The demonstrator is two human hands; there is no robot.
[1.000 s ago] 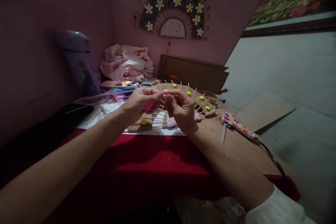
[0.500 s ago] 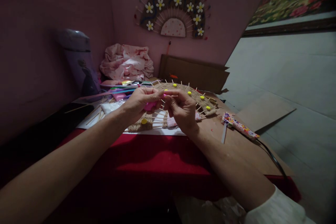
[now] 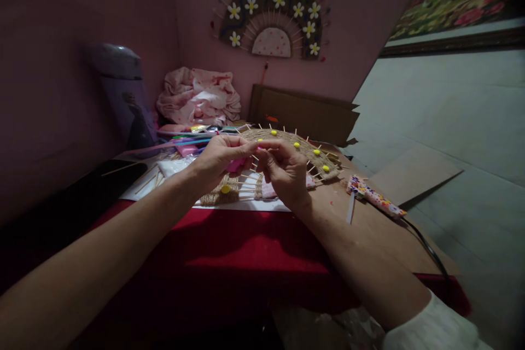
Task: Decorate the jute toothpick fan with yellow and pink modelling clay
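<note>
My left hand [image 3: 219, 158] and my right hand [image 3: 283, 169] meet fingertip to fingertip above a half-round woven jute fan [image 3: 295, 154] with wooden sticks poking from its rim and yellow beads on it. My left hand's fingers are closed on a small pink piece [image 3: 235, 165]. My right hand pinches the tip of something small and pink at the same spot; I cannot make out what it is. The fan lies on white paper [image 3: 241, 205] over a red cloth [image 3: 229, 246].
A patterned glue gun [image 3: 373, 196] with a black cord lies right of the fan on brown cardboard [image 3: 369, 229]. Coloured straws [image 3: 184, 139], a pink cloth heap [image 3: 199, 97] and a purple container [image 3: 123, 93] stand behind. A finished flowered fan [image 3: 270, 16] hangs on the wall.
</note>
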